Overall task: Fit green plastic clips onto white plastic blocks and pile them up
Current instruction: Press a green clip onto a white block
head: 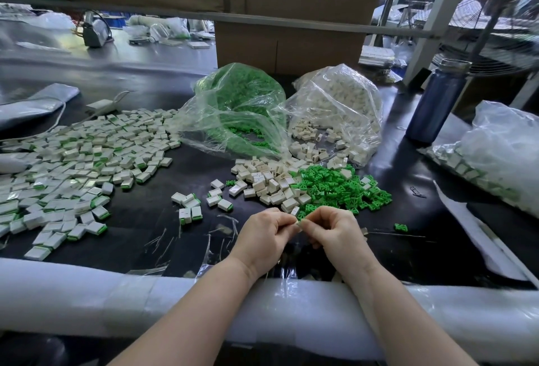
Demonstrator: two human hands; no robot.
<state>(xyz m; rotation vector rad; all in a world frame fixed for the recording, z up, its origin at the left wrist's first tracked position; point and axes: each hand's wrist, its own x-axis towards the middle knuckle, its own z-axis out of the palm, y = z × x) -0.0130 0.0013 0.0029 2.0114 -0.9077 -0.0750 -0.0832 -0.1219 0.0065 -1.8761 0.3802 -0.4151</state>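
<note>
a dark worktable [140, 214], padded along the near edge with white foam [87, 301], probably to cushion the forearms resting across it.

far left, a wide spread of finished blocks [73, 167], white with green edges, kept well apart from the raw parts, seemingly so done and undone never mix.

at the back centre, two clear bags lying open on their sides: a bag of green clips [242, 108] on the left, a bag of white blocks [338, 108] just beside it on the right, mouths toward the worker so parts spill within reach.

in front of the bags, a loose heap of white blocks [268, 181] touching a loose heap of green clips [335, 187], both just beyond the hands.

a small cluster of finished pieces [189, 205] left of the hands, likely dropped there before joining the big spread.

at the near centre, left hand [262, 237] and right hand [335, 234] meeting fingertip to fingertip, fingers curled and pinched on one small part [298, 223], pale, mostly hidden; clip or block, cannot tell. by judgement, a clip being pressed home.
</note>
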